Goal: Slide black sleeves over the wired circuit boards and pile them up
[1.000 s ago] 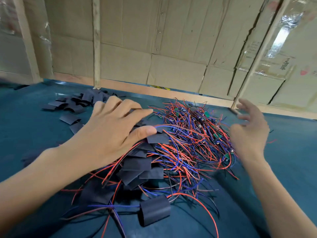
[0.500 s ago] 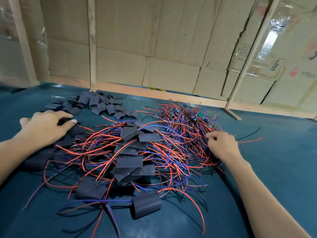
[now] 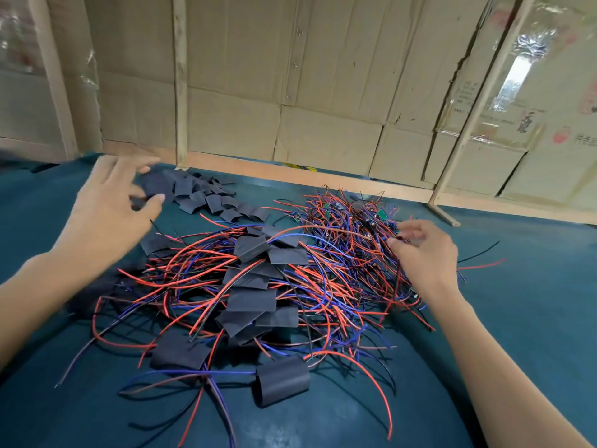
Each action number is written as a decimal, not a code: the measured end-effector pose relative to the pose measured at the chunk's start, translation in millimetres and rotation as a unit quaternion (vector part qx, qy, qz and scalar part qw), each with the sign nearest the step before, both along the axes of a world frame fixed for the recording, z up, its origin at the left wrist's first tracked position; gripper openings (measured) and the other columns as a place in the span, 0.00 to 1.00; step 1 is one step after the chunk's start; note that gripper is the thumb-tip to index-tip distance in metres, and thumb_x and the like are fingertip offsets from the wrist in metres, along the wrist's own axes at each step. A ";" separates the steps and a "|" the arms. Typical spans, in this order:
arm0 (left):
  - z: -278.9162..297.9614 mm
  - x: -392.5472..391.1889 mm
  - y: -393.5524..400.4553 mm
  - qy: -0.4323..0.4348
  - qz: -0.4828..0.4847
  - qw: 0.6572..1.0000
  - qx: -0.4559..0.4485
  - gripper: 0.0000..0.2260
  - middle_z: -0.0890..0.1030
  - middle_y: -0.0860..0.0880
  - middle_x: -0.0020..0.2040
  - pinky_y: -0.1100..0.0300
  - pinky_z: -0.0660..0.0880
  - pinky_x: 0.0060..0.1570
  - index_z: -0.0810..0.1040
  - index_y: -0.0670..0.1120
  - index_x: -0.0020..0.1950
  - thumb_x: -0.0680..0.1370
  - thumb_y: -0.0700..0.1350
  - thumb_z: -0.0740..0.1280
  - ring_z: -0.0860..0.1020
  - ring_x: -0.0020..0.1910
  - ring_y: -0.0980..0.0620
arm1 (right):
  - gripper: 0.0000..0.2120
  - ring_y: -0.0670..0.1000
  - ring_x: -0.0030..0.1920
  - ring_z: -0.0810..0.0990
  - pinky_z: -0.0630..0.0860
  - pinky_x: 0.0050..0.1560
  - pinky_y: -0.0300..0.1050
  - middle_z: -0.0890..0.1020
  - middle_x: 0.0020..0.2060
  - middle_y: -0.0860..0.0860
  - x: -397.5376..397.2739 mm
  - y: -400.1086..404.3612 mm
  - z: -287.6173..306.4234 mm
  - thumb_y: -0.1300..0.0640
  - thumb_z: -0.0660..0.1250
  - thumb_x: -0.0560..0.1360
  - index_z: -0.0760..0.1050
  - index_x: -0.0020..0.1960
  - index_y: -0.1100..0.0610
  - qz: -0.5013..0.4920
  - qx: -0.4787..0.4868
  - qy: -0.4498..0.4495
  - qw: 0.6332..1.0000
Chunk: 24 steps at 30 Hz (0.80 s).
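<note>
1. The left hand (image 3: 109, 208) hovers over the far-left part of the teal tabletop (image 3: 533, 302), blurred, fingers spread and relaxed, thumb and fingertips right at the near end of the heap of loose black sleeves (image 3: 200, 195); whether it touches one I cannot tell.
2. The right hand (image 3: 426, 253) sits at the right edge of the tangle of bare wired circuit boards (image 3: 349, 221), fingers curled into the red and blue wires and pinching something small there.
3. Sleeved boards (image 3: 252, 299) lie piled in the middle, their wires fanning out left and toward the near edge.
4. One rounded sleeve (image 3: 282, 379) stands alone nearest the camera, beside a flatter one (image 3: 179, 350) to its left.
5. A wooden strip (image 3: 290, 176) edges the tabletop's far side, with cardboard walls (image 3: 323, 76) rising behind it and a slanted wooden post (image 3: 468, 124) at right.
6. Bare teal surface lies right of the right hand, crossed only by a stray black wire (image 3: 478, 253) and red wire (image 3: 484, 264), and also along the near-left corner.
</note>
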<state>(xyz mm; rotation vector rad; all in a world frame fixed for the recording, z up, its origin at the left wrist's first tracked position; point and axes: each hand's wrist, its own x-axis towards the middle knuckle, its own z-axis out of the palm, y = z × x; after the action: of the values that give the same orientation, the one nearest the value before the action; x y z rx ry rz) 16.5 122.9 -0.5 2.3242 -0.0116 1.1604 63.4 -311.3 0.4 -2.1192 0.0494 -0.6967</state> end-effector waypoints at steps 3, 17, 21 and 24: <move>15.8 -5.9 -18.2 -0.076 -0.035 0.996 -0.015 0.30 0.65 0.68 0.57 0.82 0.66 0.49 0.66 0.70 0.64 0.75 0.40 0.71 0.74 0.44 0.69 | 0.12 0.43 0.43 0.82 0.79 0.53 0.42 0.85 0.46 0.50 -3.6 12.3 6.9 0.63 0.76 0.71 0.81 0.53 0.54 0.061 0.154 -0.062 0.984; 47.2 -33.7 -49.3 -0.172 -0.054 0.983 0.021 0.15 0.67 0.62 0.48 0.78 0.65 0.55 0.79 0.57 0.63 0.79 0.44 0.65 0.70 0.48 0.66 | 0.17 0.49 0.44 0.78 0.78 0.45 0.40 0.78 0.43 0.54 -32.0 44.4 42.2 0.64 0.63 0.76 0.76 0.65 0.63 0.396 0.467 0.022 0.790; 49.4 -44.5 -74.8 -0.091 -0.117 0.980 0.129 0.12 0.67 0.57 0.51 0.68 0.57 0.62 0.81 0.48 0.49 0.78 0.38 0.59 0.66 0.58 0.55 | 0.18 0.54 0.44 0.81 0.79 0.43 0.44 0.73 0.49 0.61 -43.8 48.9 46.8 0.67 0.60 0.76 0.75 0.65 0.65 0.458 0.414 0.056 0.784; 47.1 -49.9 -83.0 -0.056 -0.171 0.962 0.206 0.11 0.78 0.50 0.55 0.59 0.61 0.64 0.79 0.44 0.48 0.76 0.35 0.58 0.71 0.59 0.45 | 0.18 0.53 0.45 0.83 0.79 0.41 0.41 0.75 0.51 0.61 -49.5 58.1 48.1 0.67 0.60 0.75 0.74 0.65 0.65 0.468 0.401 0.059 0.785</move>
<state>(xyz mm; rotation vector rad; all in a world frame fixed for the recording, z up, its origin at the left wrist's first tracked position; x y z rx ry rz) -33.4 40.0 46.6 2.4637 -0.7324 1.1917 13.9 -253.1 48.6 -1.1066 -0.5218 0.0932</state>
